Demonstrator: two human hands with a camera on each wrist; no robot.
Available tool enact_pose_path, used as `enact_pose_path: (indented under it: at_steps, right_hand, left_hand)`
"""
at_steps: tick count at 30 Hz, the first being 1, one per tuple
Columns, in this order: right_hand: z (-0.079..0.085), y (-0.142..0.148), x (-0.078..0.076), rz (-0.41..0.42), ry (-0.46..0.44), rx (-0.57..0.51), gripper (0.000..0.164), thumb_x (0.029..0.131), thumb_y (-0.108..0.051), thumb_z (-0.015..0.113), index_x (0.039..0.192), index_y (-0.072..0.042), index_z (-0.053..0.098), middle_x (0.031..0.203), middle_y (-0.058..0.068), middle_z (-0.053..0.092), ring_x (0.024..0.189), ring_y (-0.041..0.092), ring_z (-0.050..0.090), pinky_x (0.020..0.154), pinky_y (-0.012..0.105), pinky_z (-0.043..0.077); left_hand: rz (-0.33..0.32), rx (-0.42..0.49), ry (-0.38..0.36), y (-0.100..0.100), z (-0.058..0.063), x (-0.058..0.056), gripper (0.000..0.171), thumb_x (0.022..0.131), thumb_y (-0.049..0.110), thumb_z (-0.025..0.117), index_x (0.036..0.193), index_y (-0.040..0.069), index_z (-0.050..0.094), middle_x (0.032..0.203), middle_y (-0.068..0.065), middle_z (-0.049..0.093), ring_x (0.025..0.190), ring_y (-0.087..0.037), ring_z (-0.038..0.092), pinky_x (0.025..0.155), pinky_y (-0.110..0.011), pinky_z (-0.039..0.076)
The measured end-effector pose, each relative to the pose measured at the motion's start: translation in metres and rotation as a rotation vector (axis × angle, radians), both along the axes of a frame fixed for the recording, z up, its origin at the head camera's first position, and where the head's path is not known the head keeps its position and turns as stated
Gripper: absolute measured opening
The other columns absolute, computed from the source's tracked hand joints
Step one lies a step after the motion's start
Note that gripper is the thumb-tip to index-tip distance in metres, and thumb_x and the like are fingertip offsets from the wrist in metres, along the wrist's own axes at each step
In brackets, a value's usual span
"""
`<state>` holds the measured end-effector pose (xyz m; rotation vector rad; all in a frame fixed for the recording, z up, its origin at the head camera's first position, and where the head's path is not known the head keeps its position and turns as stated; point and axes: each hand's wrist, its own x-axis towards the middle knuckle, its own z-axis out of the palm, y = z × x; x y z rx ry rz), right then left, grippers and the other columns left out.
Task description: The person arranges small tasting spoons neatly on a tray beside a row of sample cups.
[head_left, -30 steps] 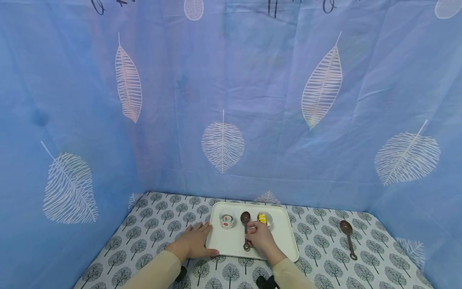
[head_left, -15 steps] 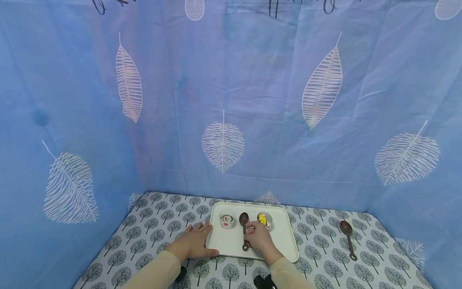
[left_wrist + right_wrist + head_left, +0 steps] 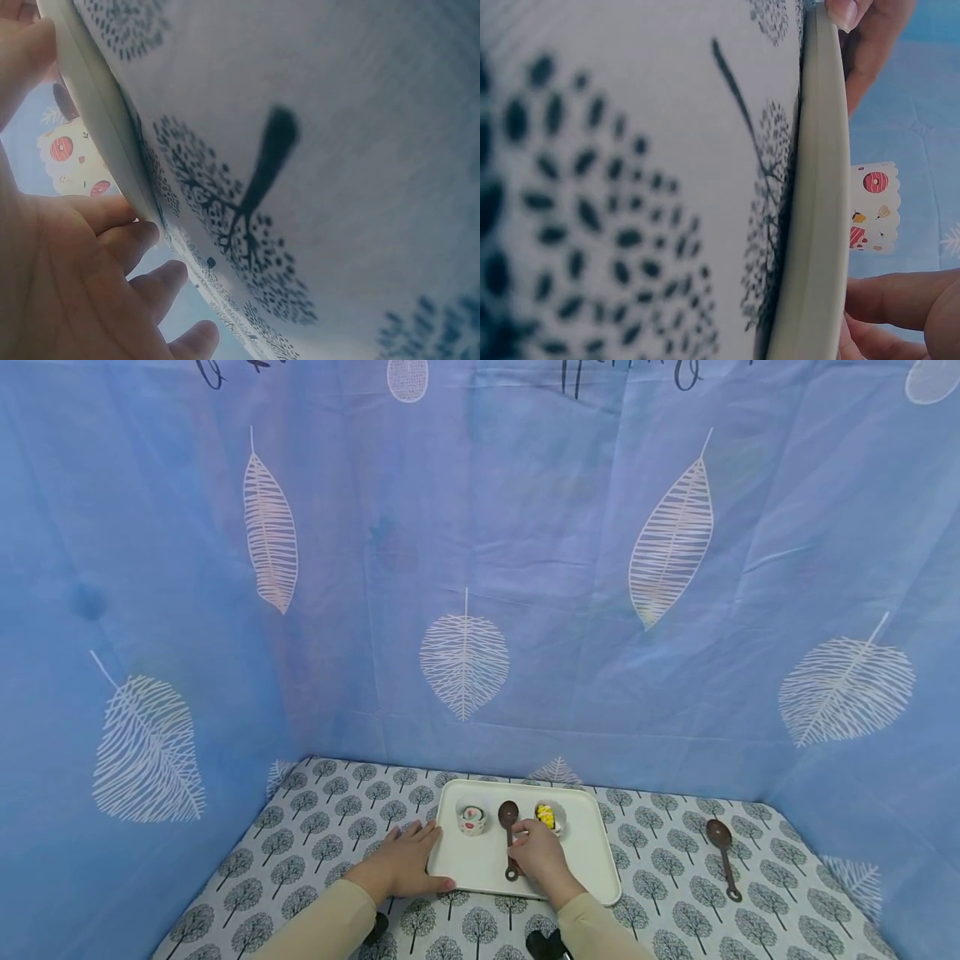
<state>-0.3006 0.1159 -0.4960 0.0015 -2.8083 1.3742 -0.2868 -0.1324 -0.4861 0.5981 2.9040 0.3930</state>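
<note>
A brown spoon (image 3: 508, 812) lies along the middle of the cream tray (image 3: 592, 870), its bowl pointing to the back. My right hand (image 3: 542, 858) pinches its handle from the right, with fingertips low over the tray. My left hand (image 3: 405, 862) rests at the tray's front left corner, fingers spread along the left side and thumb at the front edge. Left of the spoon stands a paper cup (image 3: 472, 823) with red prints; to its right a second cup (image 3: 559, 823) holds something yellow and white. In the right wrist view the fingers' grip is mostly hidden behind the tray's rim.
Another brown spoon (image 3: 718, 832) lies on the tree-patterned cloth (image 3: 675, 893) at the right. Blue leaf-printed curtains (image 3: 555, 677) rise behind the table and on both sides.
My right hand has shifted the spoon slightly left and towards me, then a touch back to the right. The left hand, tray and cups have stayed put.
</note>
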Motion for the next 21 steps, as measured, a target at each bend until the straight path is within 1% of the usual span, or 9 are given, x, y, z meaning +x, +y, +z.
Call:
enact_pose_path:
  at_steps: [6, 12, 21]
  right_hand:
    - [-0.0012, -0.0002, 0.001, 0.005, 0.015, 0.018, 0.033, 0.086, -0.001, 0.07, 0.117, 0.007, 0.065, 0.077, 0.002, 0.066, 0.057, 0.012, 0.061, 0.055, 0.03, 0.05]
    - [-0.002, 0.0008, 0.0004, 0.009, 0.036, 0.028, 0.032, 0.086, -0.001, 0.07, 0.116, 0.006, 0.065, 0.075, 0.0, 0.067, 0.056, 0.011, 0.06, 0.056, 0.03, 0.049]
    - [-0.0016, 0.0018, -0.0003, 0.01, 0.009, 0.008, 0.031, 0.087, 0.0, 0.07, 0.117, 0.006, 0.064, 0.075, 0.001, 0.066, 0.056, 0.012, 0.059, 0.054, 0.029, 0.048]
  left_hand:
    - [-0.002, -0.001, 0.001, 0.0004, 0.0001, 0.0005, 0.102, 0.082, 0.072, 0.064, 0.153, 0.003, 0.039, 0.159, -0.015, 0.035, 0.146, -0.041, 0.03, 0.117, -0.063, 0.02]
    - [0.003, 0.003, -0.007, 0.0005, 0.0024, 0.0021, 0.102, 0.082, 0.071, 0.065, 0.153, 0.002, 0.039, 0.159, -0.015, 0.035, 0.146, -0.041, 0.029, 0.117, -0.063, 0.019]
    - [-0.001, 0.013, -0.004, 0.0003, 0.0036, 0.0026, 0.102, 0.082, 0.07, 0.066, 0.153, 0.002, 0.039, 0.159, -0.015, 0.036, 0.146, -0.042, 0.03, 0.117, -0.064, 0.019]
